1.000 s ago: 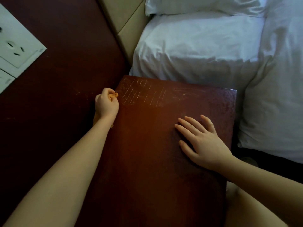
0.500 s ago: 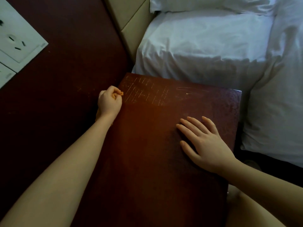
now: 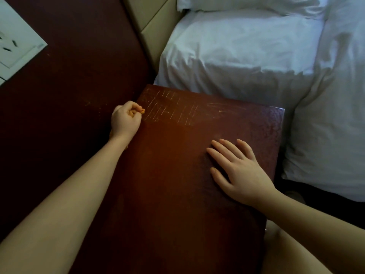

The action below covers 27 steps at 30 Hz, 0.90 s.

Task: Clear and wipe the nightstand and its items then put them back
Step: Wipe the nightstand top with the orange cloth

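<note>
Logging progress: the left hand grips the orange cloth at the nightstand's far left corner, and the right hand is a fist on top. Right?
Not quite: the head view shows the right hand lying flat and open on the nightstand, not fisted. The left hand does grip the orange cloth at its far left corner.

A bed (image 3: 237, 56) in white sheets fills the upper right. A pillow (image 3: 246, 4) lies at its head end, beside a beige padded headboard (image 3: 154, 22). A rumpled white duvet (image 3: 331, 115) hangs over the bed's near edge. A dark red-brown wall panel (image 3: 79, 46) on the left carries a white socket plate (image 3: 17, 42) at its upper left.
</note>
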Each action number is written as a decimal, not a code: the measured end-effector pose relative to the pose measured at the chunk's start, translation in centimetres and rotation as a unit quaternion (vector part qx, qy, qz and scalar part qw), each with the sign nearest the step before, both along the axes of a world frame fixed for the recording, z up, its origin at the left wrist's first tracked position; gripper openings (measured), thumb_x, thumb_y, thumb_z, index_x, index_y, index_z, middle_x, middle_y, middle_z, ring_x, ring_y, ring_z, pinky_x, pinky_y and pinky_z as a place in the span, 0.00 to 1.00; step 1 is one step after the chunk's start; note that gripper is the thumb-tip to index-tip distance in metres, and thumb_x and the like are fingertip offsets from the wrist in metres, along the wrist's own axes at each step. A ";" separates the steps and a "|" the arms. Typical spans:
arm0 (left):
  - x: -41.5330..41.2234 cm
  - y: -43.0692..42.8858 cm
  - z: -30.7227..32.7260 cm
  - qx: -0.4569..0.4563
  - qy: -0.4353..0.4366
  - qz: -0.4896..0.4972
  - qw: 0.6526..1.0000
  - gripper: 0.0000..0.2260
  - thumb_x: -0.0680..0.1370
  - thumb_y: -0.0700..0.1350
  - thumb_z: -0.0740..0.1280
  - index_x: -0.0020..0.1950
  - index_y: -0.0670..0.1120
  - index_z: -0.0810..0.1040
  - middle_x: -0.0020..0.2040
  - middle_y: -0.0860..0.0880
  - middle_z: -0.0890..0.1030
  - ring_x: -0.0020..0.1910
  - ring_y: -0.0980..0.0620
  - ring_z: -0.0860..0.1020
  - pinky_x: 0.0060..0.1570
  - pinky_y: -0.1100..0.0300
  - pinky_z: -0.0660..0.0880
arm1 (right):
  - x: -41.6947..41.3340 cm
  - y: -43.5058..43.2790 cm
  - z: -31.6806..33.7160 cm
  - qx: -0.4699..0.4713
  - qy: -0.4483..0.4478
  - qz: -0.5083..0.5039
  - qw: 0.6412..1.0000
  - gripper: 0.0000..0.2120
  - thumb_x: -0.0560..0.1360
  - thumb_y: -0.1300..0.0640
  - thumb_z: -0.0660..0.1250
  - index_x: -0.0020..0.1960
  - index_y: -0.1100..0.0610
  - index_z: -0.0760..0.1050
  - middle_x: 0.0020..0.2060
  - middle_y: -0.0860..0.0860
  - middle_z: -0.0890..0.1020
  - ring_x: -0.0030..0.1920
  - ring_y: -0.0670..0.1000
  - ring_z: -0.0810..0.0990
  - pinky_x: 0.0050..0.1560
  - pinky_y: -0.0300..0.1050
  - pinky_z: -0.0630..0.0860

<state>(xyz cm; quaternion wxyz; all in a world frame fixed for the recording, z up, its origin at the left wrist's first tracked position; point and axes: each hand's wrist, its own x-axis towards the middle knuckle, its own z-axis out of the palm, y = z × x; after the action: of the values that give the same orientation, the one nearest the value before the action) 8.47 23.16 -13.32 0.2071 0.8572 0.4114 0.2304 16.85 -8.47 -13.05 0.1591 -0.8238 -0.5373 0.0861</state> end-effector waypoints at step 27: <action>1.2 -0.1 0.8 -0.093 -0.016 -0.088 0.992 0.10 0.74 0.42 0.66 0.40 0.59 0.78 0.45 0.61 0.80 0.50 0.62 0.78 0.51 0.64 0.73 | 0.2 0.0 -0.1 0.000 0.020 0.019 1.000 0.29 0.76 0.40 0.43 0.74 0.48 0.59 0.72 0.48 0.63 0.74 0.49 0.56 0.71 0.50 0.40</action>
<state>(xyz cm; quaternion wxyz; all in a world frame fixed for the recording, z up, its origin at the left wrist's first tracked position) 9.69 23.06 -12.56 0.3123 0.8633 0.3501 0.1859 17.09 -8.51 -13.18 0.1684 -0.8117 -0.5491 0.1059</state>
